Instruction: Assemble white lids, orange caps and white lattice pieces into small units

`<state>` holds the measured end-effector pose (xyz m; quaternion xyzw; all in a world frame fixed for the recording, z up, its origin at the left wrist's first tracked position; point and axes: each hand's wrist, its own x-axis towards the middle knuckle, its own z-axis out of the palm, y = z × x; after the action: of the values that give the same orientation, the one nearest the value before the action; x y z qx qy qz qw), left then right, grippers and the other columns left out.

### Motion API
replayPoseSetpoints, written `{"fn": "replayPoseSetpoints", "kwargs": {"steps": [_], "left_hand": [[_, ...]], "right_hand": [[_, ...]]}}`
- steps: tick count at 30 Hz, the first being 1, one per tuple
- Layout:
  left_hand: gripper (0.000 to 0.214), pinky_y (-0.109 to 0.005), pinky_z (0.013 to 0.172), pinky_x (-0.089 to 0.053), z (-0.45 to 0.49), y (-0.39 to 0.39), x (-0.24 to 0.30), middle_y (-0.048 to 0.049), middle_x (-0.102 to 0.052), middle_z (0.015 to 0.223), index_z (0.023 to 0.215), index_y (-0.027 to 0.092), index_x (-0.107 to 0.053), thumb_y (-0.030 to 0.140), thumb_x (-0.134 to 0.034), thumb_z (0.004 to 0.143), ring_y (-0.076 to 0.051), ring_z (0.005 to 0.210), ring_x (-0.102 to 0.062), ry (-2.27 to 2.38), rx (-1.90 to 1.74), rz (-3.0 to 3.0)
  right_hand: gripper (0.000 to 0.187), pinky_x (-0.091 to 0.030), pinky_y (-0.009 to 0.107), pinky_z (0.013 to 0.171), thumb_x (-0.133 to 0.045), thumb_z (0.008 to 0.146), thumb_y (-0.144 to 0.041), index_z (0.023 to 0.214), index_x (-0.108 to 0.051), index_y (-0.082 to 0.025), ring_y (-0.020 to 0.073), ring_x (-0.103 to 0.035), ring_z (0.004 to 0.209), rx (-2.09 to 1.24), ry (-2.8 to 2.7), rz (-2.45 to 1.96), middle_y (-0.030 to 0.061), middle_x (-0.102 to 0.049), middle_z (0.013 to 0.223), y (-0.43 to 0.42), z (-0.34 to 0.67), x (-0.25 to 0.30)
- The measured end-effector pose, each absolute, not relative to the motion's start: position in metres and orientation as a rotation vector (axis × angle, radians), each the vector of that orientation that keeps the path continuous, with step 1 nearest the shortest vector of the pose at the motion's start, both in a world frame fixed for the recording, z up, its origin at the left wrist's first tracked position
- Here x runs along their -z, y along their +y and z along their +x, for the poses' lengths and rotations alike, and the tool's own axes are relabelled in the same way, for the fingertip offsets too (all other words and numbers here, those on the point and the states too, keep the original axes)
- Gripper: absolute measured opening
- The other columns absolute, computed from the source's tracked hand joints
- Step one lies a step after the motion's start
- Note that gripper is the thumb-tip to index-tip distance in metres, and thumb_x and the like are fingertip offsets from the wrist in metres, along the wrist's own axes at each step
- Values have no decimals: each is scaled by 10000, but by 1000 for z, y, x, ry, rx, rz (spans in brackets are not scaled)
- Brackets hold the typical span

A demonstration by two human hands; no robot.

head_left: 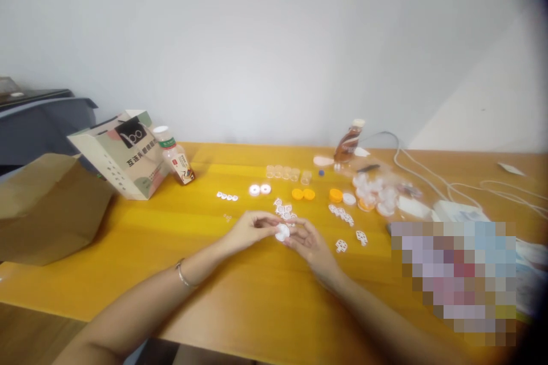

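Observation:
Both hands meet over the middle of the table around a small round white disc (282, 232). My left hand (252, 227) pinches its left side between thumb and fingers. From the right, my right hand (309, 242) has thumb and fingers closed on the same disc. Just behind the fingers lies a small pile of white cut-out plastic pieces (283, 208), partly hidden by the hands. More white cut-out pieces (341, 214) lie in a row to the right, with single ones (362, 238) nearer me.
Clear small cups (282, 172), white rings (260, 189), orange discs (303, 194) and small white parts (226, 197) stand in groups behind. A heap of white parts (377, 191), a brown bottle (349, 142) and cables (422, 168) are right; a milk bottle (173, 157) and bags (128, 159) are left.

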<state>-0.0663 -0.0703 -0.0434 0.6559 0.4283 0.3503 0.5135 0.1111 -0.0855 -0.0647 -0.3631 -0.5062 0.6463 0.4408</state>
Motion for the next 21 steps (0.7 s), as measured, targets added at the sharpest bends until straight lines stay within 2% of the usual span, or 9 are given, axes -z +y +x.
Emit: {"fn": "replayPoseSetpoints", "kwargs": {"steps": [2, 6, 12, 21], "left_hand": [[324, -189, 563, -443, -65, -70, 45, -77, -653, 865, 968, 117, -607, 309, -615, 707, -105, 665, -588, 1028, -869, 1584], [279, -245, 682, -481, -60, -70, 48, -86, -656, 821, 925, 92, -606, 291, -593, 731, -130, 729, -607, 987, -889, 1652], [155, -257, 727, -454, -48, -82, 40, -42, -617, 841, 877, 154, -595, 248, -548, 763, -135, 793, -573, 1210, -1032, 2112], [149, -264, 710, -406, -36, -77, 42, -29, -583, 793, 792, 182, -599, 283, -491, 808, -148, 769, -541, 1384, -856, 2533]], "right_hand": [[384, -447, 367, 821, -704, 614, -307, 939, -507, -253, 171, -608, 831, -1643, -1191, -914, 2, -654, 818, -85, 111, 65], [275, -465, 363, 817, -679, 637, -344, 859, -593, -207, 175, -614, 832, -1701, -1068, -989, 25, -658, 839, -86, 110, 64], [222, -500, 289, 753, -714, 589, -317, 736, -623, -178, 130, -626, 718, -1623, -886, -1053, 13, -677, 781, -84, 110, 64], [207, -495, 290, 772, -714, 591, -298, 663, -553, -189, 126, -634, 724, -1522, -808, -1000, -17, -682, 711, -85, 109, 70]]}}
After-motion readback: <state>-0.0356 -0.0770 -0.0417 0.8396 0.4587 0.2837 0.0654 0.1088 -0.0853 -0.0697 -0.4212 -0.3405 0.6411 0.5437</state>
